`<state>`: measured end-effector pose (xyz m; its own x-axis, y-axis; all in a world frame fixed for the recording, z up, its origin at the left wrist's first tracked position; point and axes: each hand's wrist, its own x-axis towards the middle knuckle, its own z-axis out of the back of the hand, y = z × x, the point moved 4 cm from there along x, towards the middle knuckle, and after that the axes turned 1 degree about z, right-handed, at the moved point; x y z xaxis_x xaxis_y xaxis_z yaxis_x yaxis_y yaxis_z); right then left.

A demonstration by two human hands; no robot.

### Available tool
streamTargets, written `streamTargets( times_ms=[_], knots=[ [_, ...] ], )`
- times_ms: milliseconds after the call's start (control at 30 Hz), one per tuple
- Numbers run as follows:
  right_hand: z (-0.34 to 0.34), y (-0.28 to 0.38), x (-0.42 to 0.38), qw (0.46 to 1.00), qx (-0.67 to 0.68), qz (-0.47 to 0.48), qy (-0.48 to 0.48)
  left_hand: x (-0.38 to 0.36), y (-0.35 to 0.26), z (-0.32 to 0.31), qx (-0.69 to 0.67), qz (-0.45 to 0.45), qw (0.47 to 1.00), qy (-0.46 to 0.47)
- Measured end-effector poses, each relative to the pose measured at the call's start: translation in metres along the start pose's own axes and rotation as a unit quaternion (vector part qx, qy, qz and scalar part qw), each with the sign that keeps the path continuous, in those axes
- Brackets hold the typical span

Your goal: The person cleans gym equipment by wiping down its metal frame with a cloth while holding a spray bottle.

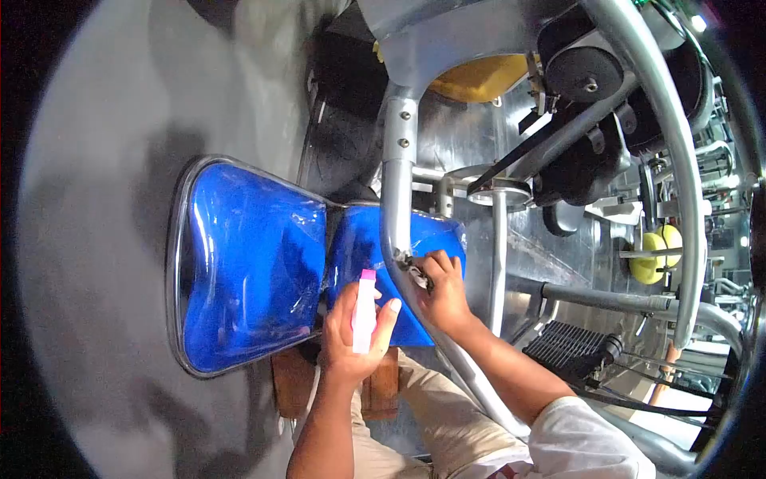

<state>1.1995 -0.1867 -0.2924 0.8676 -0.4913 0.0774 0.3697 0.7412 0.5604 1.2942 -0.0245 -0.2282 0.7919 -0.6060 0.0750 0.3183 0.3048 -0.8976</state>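
Grey floor (pixel 104 199) across the left half of the frame. Gym machine frame (pixel 678 160) arching down the right side, black rollers at upper right, a yellow pad (pixel 479 80) top centre. Blue seat (pixel 247 263) at left centre, wrapped in clear plastic, with a second blue pad (pixel 367 255) just right of it. Silver tube (pixel 396 199) dropping from top centre and curving across the blue pad toward lower right.

Left hand (pixel 355 335) at lower centre, grip closed around a white spray bottle (pixel 364 313) with a pink cap, held upright in front of the blue pad. Right hand (pixel 443 287) at centre, fingers closed on a small bunched cloth (pixel 416 273), pressed against the tube where it bends.

Probably wiping the tube: best done with firm pressure, following the curve all the way round, cloth folded to a fresh face, bottle kept clear of the tube.

No brand, label or writing readable on bottle, seat or frame.
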Motion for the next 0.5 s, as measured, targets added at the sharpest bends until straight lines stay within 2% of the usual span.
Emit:
streamTargets(
  times_ms=[67,133,167,200,300,333,500],
  knots=[
    [-0.004,-0.004,0.004,1.0,-0.008,0.007,-0.002,0.0,0.004,0.002,0.025,0.003,1.0,-0.002],
    [-0.019,-0.019,0.043,0.999,-0.032,0.015,-0.024,-0.002,0.007,-0.001,0.014,0.056,0.998,0.009],
    [-0.016,-0.017,0.066,0.996,-0.006,0.008,-0.094,-0.003,0.009,-0.003,0.008,0.081,0.997,0.014],
    [-0.019,-0.017,0.087,0.989,0.012,-0.04,-0.142,-0.006,0.015,-0.008,-0.02,0.099,0.995,0.014],
    [-0.02,-0.009,0.102,0.982,0.021,-0.087,-0.165,-0.004,-0.002,-0.011,-0.031,0.098,0.994,0.022],
    [-0.025,-0.019,0.095,0.98,0.046,-0.057,-0.183,-0.007,-0.003,-0.012,-0.028,0.108,0.993,0.033],
    [-0.006,-0.008,0.017,0.997,0.068,-0.017,-0.042,-0.01,-0.004,-0.009,-0.048,0.1,0.994,0.026]
  ],
)
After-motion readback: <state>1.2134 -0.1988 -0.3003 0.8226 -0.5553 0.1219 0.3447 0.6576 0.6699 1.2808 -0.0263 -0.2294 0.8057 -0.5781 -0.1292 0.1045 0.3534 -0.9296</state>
